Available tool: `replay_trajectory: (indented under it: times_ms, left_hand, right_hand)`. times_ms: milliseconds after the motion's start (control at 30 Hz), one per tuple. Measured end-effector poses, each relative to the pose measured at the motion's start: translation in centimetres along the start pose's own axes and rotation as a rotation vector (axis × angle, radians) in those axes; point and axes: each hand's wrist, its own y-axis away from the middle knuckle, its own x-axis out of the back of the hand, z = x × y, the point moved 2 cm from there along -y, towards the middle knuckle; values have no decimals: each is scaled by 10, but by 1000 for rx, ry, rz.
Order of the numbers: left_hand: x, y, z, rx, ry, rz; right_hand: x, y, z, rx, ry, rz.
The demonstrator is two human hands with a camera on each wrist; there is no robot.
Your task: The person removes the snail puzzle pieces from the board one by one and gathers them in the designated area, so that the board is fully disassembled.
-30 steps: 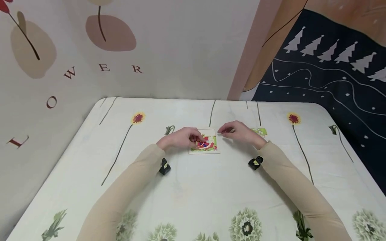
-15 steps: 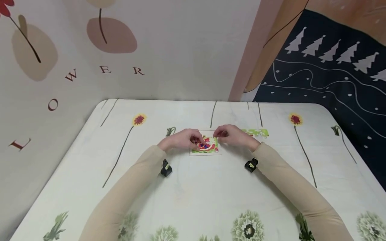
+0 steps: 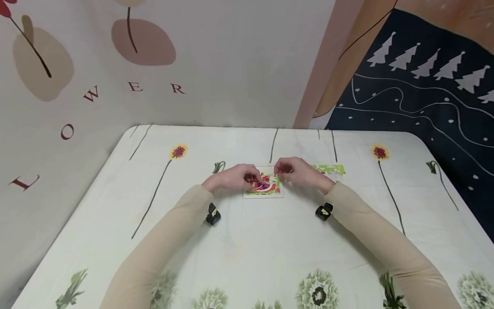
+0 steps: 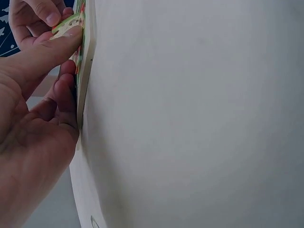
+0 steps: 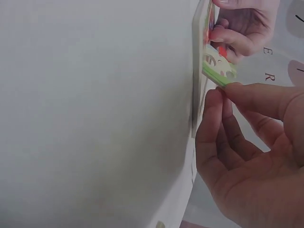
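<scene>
In the head view, a jigsaw puzzle board (image 3: 266,195) with a pale frame and a red, green and blue picture lies on the table. My left hand (image 3: 236,177) rests on its left part, thumb and fingertips touching the picture. In the left wrist view the thumb (image 4: 52,52) lies fairly straight across the board's face. At the board's right side, my right hand (image 3: 295,171) pinches a green-edged, cream-patterned puzzle piece (image 5: 216,69) between thumb and index finger. This piece is tilted up from the board; whether one edge touches it is hard to tell.
Green puzzle pieces (image 3: 329,169) lie on the table beyond the right wrist, partly hidden by it. A white flower-printed cloth (image 3: 247,240) covers the table. Printed fabric (image 3: 239,86) hangs behind its far edge.
My right hand has moved left from beside the board to its right edge, uncovering more of the green pieces. The left hand has stayed on the board.
</scene>
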Motion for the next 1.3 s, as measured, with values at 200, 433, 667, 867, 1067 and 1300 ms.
replay_trajectory:
  times_ms: [200, 433, 667, 867, 1067, 1300]
  left_hand:
    - [-1, 0, 1, -2, 29, -17]
    - [-2, -1, 0, -9, 32, -15]
    - [-2, -2, 1, 6, 32, -21]
    - [-2, -1, 2, 7, 38, -23]
    - [0, 1, 4, 14, 18, -23]
    - [1, 2, 6, 24, 18, -31]
  right_hand:
    - [5, 5, 3, -10, -23, 29]
    - [17, 16, 13, -22, -38, 51]
    - [33, 32, 23, -45, -25, 68]
    - [47, 49, 30, -88, -2, 74]
    - [60, 65, 37, -116, 31, 90]
    - [75, 79, 44, -153, 68, 122]
